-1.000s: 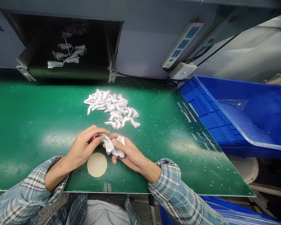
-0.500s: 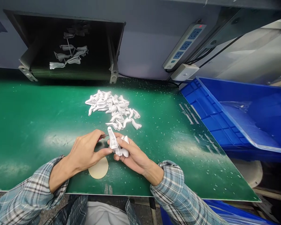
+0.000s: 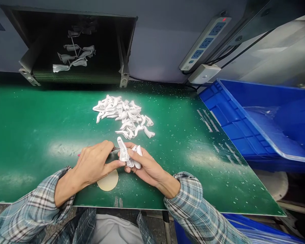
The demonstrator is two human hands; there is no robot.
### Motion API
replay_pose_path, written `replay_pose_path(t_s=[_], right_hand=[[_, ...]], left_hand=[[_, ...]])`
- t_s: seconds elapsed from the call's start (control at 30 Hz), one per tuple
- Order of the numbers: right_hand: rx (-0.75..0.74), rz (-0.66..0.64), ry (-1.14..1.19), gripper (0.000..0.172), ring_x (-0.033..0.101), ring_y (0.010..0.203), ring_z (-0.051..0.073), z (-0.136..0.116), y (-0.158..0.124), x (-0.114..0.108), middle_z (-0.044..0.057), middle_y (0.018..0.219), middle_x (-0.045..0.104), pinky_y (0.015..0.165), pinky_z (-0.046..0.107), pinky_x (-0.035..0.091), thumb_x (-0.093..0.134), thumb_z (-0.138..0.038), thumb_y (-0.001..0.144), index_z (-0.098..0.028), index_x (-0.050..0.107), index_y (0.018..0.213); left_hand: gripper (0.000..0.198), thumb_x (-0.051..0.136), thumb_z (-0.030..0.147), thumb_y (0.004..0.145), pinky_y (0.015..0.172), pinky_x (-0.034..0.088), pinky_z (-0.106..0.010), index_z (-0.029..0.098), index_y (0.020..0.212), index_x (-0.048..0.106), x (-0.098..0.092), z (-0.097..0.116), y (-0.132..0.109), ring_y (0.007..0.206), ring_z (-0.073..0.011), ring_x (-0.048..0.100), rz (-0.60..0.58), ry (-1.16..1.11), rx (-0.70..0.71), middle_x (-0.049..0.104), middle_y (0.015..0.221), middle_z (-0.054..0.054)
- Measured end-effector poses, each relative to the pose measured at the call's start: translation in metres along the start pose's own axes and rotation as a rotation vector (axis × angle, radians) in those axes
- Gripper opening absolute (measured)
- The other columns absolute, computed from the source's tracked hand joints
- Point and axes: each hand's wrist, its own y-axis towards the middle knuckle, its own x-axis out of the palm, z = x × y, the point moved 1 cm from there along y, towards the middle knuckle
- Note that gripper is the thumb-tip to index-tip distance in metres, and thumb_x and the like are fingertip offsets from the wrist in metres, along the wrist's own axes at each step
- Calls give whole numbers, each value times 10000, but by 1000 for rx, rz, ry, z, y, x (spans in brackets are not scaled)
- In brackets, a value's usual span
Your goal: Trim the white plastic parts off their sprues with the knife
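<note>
Two-handed work on a curved white plastic part (image 3: 123, 154) above a green tabletop (image 3: 45, 122). The part, inclined a second ago, now stands nearly upright between the hands with its hollow inner face toward the viewer; this attitude should leave its inner side and edges accessible to the tool. The left hand (image 3: 94, 164) has its fingers curled round a slim pink-handled tool (image 3: 115, 148), the metal tip directed toward the part, and its thumb rests at the part's lower edge. Whether the tip touches the part cannot be told, since the left hand covers most of the tool. The right hand (image 3: 148, 166) grips the part between thumb and fingers and cradles further parts (image 3: 137, 163) in its palm.

Counts: one part upright; at least two further parts in the right palm; one tool; one cream disc (image 3: 108, 183), partly hidden by the left hand; one heap of well over a dozen loose parts (image 3: 122, 110) beyond the hands; one conveyor (image 3: 76, 78) bearing at least five joined parts (image 3: 79, 62); one power strip (image 3: 202, 49) with three blue socket panels; one blue crate (image 3: 240, 133) at the table's right.
</note>
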Motion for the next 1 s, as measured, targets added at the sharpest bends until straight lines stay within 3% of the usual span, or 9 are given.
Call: replay_pose_path(t_s=[0.23, 0.4, 0.5, 0.57, 0.67, 0.73, 0.8, 0.9, 1.0], right_hand=[[-1, -67, -111, 370, 669, 603, 98, -3, -2, -1, 41, 848, 751, 561, 197, 563, 847, -395, 855, -155, 728, 1110], [-10, -39, -167, 362, 662, 601, 97, -4, -2, 0, 56, 897, 756, 562, 211, 576, 841, -373, 859, -154, 732, 1125], [-61, 11, -151, 365, 662, 657, 113, -8, -2, -1, 55, 907, 752, 572, 221, 585, 834, -347, 859, -164, 728, 1156], [-115, 44, -88, 345, 684, 750, 136, -13, -1, -2, 49, 934, 748, 603, 226, 597, 819, -319, 859, -185, 727, 1163], [-186, 119, 43, 300, 721, 937, 187, -22, -1, -7, 44, 1045, 748, 676, 253, 620, 783, -312, 845, -223, 724, 1124], [-224, 181, 99, 274, 724, 1013, 209, -26, 0, -10, 37, 1105, 745, 694, 268, 626, 780, -375, 838, -240, 714, 1067], [-269, 245, 116, 284, 723, 1022, 201, -28, 2, -12, 14, 1067, 739, 675, 252, 617, 810, -451, 825, -252, 691, 989], [-328, 334, 81, 352, 710, 994, 178, -28, 4, -14, -20, 890, 687, 649, 216, 605, 875, -487, 771, -240, 644, 867], [-334, 350, -44, 367, 700, 918, 181, -23, 6, -13, -21, 780, 633, 610, 225, 611, 885, -480, 761, -216, 650, 862]], left_hand=[[488, 529, 669, 974, 518, 269, -242, 213, 805, 553, -11, -7, 3, 534, -113, 499, -229, -259, -37, 608, 668, 40], [445, 560, 534, 1001, 515, 223, -253, 197, 709, 566, -12, -12, 4, 508, -94, 335, -362, -515, -31, 423, 566, 58], [512, 530, 540, 998, 510, 250, -232, 184, 632, 498, -13, -16, 6, 520, -91, 309, -307, -671, -97, 360, 556, 58], [459, 556, 549, 977, 541, 318, -223, 186, 697, 559, -13, -23, 10, 557, -102, 397, -179, -646, -199, 459, 602, 47], [290, 580, 484, 985, 631, 403, -245, 216, 1005, 689, -3, -32, 23, 655, -146, 559, -97, -417, -305, 656, 759, 15], [300, 573, 435, 1003, 670, 418, -268, 253, 1223, 666, 11, -37, 36, 749, -193, 648, -136, -225, -288, 736, 884, -18], [343, 574, 425, 1009, 683, 418, -281, 261, 1305, 631, 27, -40, 50, 846, -240, 696, -146, -96, -242, 765, 999, -60], [263, 603, 429, 995, 666, 411, -279, 225, 1136, 689, 41, -43, 65, 844, -247, 701, -132, -70, -214, 767, 1002, -81], [239, 595, 418, 996, 653, 406, -270, 201, 992, 695, 34, -43, 64, 764, -207, 668, -86, -86, -235, 749, 894, -55]])
